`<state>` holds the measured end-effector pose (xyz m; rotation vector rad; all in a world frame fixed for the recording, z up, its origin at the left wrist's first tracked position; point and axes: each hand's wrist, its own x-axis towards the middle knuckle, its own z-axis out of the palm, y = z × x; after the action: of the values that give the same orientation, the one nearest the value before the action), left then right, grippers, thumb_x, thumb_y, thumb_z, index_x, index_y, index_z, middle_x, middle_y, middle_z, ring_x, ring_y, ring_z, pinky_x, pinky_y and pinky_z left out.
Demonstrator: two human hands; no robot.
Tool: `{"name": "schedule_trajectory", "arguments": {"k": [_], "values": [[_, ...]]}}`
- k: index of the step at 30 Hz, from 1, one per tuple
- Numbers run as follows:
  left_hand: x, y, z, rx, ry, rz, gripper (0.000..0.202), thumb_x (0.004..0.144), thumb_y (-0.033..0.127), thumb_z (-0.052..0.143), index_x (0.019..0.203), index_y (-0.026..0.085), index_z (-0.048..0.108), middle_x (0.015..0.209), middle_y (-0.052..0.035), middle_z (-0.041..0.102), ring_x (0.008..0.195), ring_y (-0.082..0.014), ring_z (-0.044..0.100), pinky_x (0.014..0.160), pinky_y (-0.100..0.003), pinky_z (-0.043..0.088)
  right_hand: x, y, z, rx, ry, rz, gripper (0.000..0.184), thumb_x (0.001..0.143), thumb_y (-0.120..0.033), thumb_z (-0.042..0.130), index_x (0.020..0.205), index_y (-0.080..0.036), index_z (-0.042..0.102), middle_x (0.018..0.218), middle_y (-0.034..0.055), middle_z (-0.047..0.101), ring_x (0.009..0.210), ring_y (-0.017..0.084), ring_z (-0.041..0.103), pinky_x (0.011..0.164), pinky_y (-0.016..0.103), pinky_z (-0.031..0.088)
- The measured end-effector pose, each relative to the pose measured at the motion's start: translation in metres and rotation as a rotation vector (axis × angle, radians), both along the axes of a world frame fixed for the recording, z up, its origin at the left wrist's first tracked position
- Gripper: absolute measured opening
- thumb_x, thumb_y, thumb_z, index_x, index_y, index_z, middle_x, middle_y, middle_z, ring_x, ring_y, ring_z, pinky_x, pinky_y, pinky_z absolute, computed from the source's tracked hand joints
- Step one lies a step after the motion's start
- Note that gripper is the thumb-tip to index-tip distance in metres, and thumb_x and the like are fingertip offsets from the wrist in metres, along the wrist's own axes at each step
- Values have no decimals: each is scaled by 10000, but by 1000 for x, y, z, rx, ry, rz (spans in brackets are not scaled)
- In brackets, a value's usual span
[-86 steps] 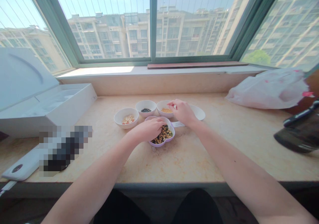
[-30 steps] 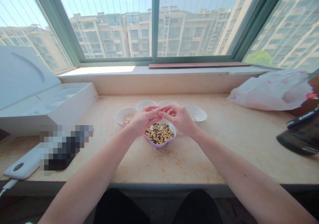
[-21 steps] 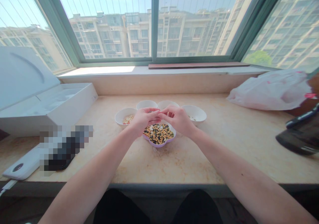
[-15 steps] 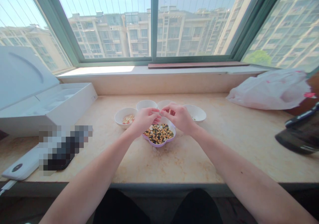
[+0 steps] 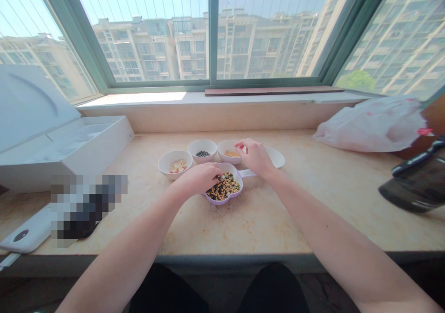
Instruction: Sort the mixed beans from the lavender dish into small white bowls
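Note:
A lilac flower-shaped bowl (image 5: pixel 227 199) of mixed black, yellow and pale beans sits mid-counter. My left hand (image 5: pixel 198 177) rests on its left rim, fingers curled down into the beans in a pinch. My right hand (image 5: pixel 254 156) hovers just beyond it, fingertips pinched over a small white bowl of yellow beans (image 5: pixel 228 151). Further left stand a white bowl of black beans (image 5: pixel 202 150) and a white bowl of pale beans (image 5: pixel 175 163). Another white bowl (image 5: pixel 276 158) is partly hidden behind my right hand.
A large open white box (image 5: pixel 66 148) fills the left of the marble counter (image 5: pixel 313 201). A white device (image 5: pixel 24 234) and a blurred dark object lie at the near left. A white plastic bag (image 5: pixel 371 124) and a dark object (image 5: pixel 413 183) sit at the right.
My hands, pinched together above the lilac bowl a moment ago, have parted: the left dropped into the mixed beans, the right moved out over the yellow-bean bowl.

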<state>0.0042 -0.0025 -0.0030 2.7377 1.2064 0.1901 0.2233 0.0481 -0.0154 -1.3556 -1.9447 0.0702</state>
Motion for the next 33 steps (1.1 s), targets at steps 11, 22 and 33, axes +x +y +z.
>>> {"name": "schedule_trajectory", "arguments": {"k": [11,22,33], "values": [[5,-2,4,21,65,-13,277,901,109,511,890,199,773,1056,-57,757,1009,-208,690,863,-278,509,0,1,0,-34,-45,-28,210,943,-216,608,1071,-164,766,1056,108,743,881,219,692,870,358,509],[8,-1,0,78,2,41,268,859,78,547,815,211,776,957,-31,791,875,-197,714,735,-282,496,0,1,-1,-32,-7,4,183,923,-256,642,1028,-176,768,1031,91,738,813,202,662,858,365,499],[6,8,-1,63,4,3,134,879,194,684,809,202,798,917,-51,784,931,-220,697,887,-333,483,-1,-3,3,-42,3,-9,183,918,-249,665,1043,-171,775,1044,94,743,809,204,667,860,369,508]]}}
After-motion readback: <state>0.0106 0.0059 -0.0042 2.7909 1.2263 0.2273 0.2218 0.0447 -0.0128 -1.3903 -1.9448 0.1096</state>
